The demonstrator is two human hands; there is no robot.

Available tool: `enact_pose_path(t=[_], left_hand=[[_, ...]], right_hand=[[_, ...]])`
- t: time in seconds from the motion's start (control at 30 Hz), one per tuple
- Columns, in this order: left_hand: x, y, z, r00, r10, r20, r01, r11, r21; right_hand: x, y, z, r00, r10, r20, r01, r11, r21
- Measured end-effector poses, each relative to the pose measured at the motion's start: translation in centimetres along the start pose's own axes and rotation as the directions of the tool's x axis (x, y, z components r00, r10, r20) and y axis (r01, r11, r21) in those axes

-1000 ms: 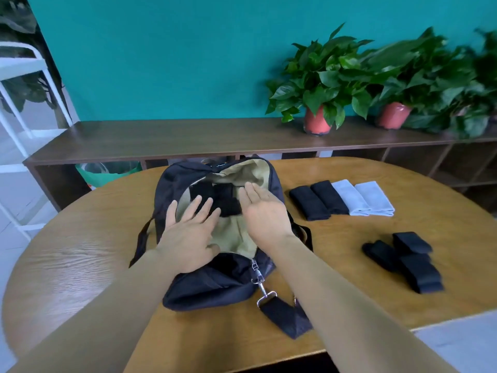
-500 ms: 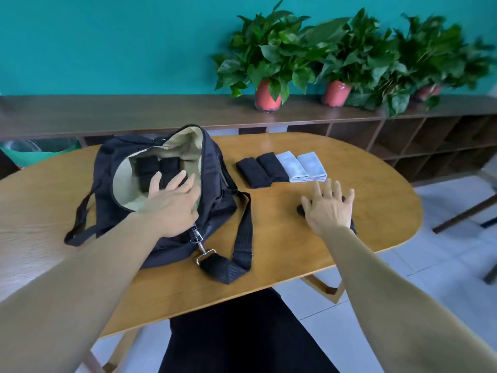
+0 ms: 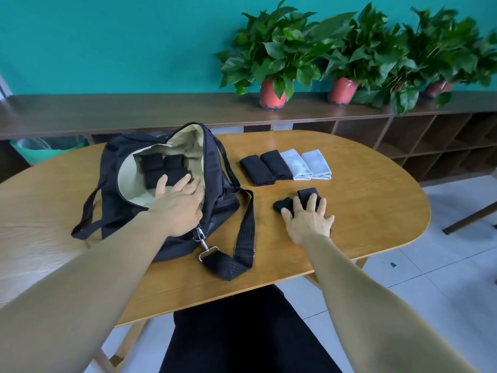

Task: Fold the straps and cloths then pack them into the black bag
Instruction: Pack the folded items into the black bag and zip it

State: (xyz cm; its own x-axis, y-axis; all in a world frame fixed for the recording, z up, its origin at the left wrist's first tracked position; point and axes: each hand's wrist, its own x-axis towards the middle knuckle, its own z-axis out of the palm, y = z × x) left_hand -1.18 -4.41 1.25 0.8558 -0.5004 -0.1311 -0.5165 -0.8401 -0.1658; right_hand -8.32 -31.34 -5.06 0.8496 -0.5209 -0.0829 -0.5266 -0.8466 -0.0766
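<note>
Now we are resting our left hand [image 3: 178,205], fingers straight, in the open black bag [image 3: 215,168] against the packed straps [image 3: 153,164]. Our right hand [image 3: 306,222] is pressing flat, fingers spread, on the loose straps [image 3: 282,204] on the table [image 3: 376,200], near four folded cloths [image 3: 285,165].

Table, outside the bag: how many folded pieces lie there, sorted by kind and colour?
Black folded cloths: 2
Light grey folded cloths: 2
Black folded straps under the right hand: 2 showing; the hand may hide more
Total: 6 in view
</note>
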Motion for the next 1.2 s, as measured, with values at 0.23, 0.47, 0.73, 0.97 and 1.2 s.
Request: enact_pose_path(t=[0.23,0.47,0.73,0.97,1.2], left_hand=[[-1.0,-1.5,0.3,0.999,-0.020,-0.026,0.019,0.999,-0.032],[-2.3,-3.9,0.3,0.997,-0.070,-0.022,0.070,0.997,-0.031],[-2.0,-3.8,0.2,0.996,-0.081,-0.025,0.080,0.996,-0.026],[-2.5,-3.1,0.2,0.996,-0.089,-0.029,0.089,0.996,-0.019],[-3.6,-3.9,0.1,0.993,-0.108,-0.045,0.106,0.994,-0.031]], right_hand=[[-2.4,-6.8,1.2,0.997,-0.080,-0.021,0.080,0.996,-0.028],[-2.9,-9.0,0.7,0.996,-0.086,-0.016,0.087,0.996,0.035],[-5.9,-2.2,1.4,0.822,-0.483,-0.300,0.481,0.873,-0.088],[-5.6,-1.5,1.8,0.816,-0.496,-0.299,0.492,0.866,-0.093],[-6.5,-1.5,1.4,0.769,-0.498,-0.401,0.497,0.860,-0.115]])
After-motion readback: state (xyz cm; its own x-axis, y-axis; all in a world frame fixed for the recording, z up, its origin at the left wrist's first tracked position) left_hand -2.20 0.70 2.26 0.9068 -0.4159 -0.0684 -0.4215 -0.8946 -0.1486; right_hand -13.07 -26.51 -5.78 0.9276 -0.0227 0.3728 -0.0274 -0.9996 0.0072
